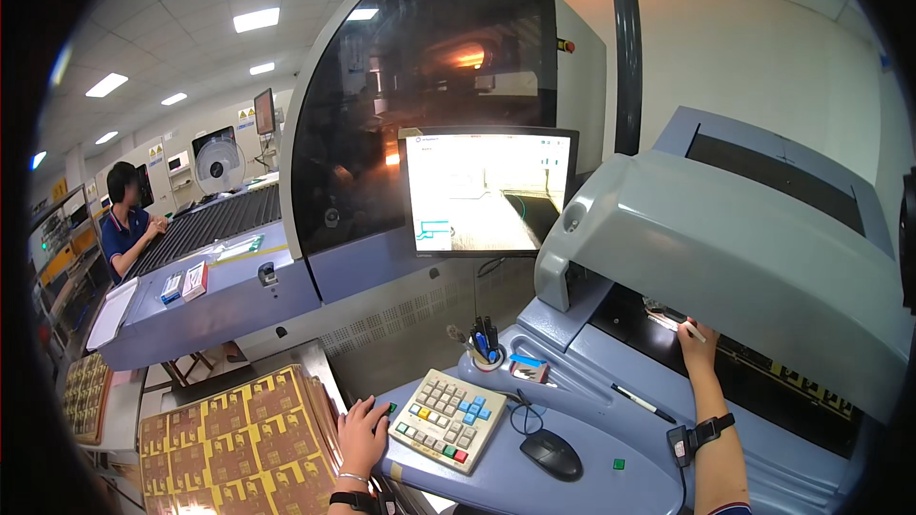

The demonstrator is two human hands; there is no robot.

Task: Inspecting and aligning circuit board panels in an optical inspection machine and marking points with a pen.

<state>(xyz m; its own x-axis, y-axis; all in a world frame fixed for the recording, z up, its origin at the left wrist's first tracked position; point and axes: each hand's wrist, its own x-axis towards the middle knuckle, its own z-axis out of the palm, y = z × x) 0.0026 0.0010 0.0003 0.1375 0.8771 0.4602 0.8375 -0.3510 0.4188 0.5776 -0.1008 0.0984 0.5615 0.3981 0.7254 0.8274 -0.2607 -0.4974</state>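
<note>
At the centre we see a flat black-framed monitor (489, 193), its screen bright white with a few teal lines. Toward nine o'clock, two small boxes (184, 283), one blue and one red-and-white, lie on a grey ledge. Farther off toward ten o'clock, a dark upright screen (264, 112) and yellow wall signs (246, 118) stand.

An electronics factory floor is shown: a large hooded machine (429, 86) with a monitor (487, 191), a grey inspection station (725, 257) fitted with a keypad (448, 417), stacked yellow-brown circuit panels (239, 439), a roller conveyor (205, 224), and ceiling strip lights (256, 19).
</note>
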